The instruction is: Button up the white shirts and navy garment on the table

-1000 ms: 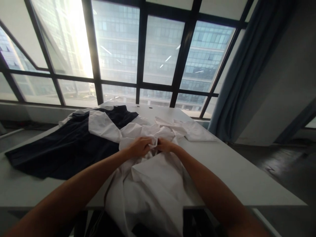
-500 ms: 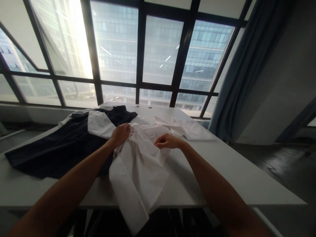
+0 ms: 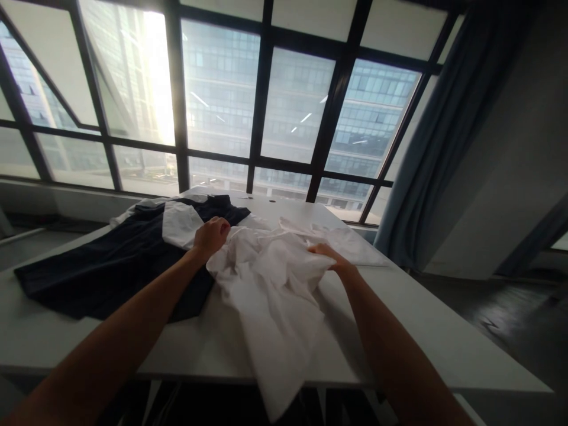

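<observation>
A crumpled white shirt point(image 3: 275, 284) lies across the middle of the table, its lower end hanging over the front edge. My left hand point(image 3: 212, 234) is closed at the shirt's upper left edge, fingers curled and partly hidden from view. On the other side, my right hand point(image 3: 332, 255) pinches the shirt's right part, with a fold of cloth covering some of its fingers. Left of the shirt, a dark navy garment point(image 3: 110, 260) is spread out, and a white sleeve-like piece point(image 3: 180, 223) rests on it near my left hand.
More white cloth point(image 3: 350, 244) lies flat behind my right hand. The white table point(image 3: 426, 331) reaches back toward large black-framed windows point(image 3: 222, 89). A blue curtain point(image 3: 421, 154) hangs at the right, beyond the table's edge.
My right hand has moved to the right, drawing the shirt's cloth with it. The shirt is now wider and its hanging end has shifted right. My left hand stays near the same spot.
</observation>
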### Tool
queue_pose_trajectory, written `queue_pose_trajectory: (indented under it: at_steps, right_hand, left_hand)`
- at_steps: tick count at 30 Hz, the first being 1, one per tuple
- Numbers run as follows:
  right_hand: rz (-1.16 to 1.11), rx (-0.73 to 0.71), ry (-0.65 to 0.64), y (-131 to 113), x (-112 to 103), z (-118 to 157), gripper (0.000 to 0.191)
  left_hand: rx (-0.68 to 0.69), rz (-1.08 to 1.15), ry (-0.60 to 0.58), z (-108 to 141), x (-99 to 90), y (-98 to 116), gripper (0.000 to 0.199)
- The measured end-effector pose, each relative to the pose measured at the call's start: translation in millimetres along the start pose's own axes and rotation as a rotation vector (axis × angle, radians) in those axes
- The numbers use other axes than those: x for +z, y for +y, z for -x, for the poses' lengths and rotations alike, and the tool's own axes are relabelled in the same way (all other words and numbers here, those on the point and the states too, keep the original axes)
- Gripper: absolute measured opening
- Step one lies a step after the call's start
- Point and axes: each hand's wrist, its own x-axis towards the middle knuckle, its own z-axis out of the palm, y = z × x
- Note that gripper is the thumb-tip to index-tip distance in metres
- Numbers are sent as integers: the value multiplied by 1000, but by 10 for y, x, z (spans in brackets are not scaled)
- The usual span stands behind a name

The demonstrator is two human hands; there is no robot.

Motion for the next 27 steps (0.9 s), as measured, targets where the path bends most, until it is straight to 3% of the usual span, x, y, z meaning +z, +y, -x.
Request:
queue_pose_trajectory:
  at_steps: [3,6,9,11,13,16,19,22,24,27]
  right_hand:
    - [-66,-77,80,-279,71,0,34]
    - [-250,-229,-77,-555,134,43,51]
    - [-262,-286,-265,-713,193,82,72]
    - [-244,-277,-328,-722,192,98,62]
    - [-272,-235,-422,-668,140,110,50]
    - [-329,-163,-568,-568,24,131,67]
    - [-265,-92,-615,-588,-6,145,84]
    - [-77,-27,-633,-752,95,150,77]
    - [38,-46,-602,-882,194,155,64]
    - [145,-130,-374,-1022,316,166,46]
  left_hand:
    - [239,139,-102,126,-38,376,25]
    - [354,192,-387,306,74,614,23]
    - [400,179,-566,414,247,575,25]
    - [463,124,-621,409,325,449,34]
    - [508,33,-664,359,349,325,50]
    - [495,-72,-717,280,309,244,59]
    - [468,-95,-729,263,244,284,58]
    - [484,-42,-660,300,187,369,44]
    - [492,13,-622,333,158,429,35]
    - [491,63,-581,369,132,522,28]
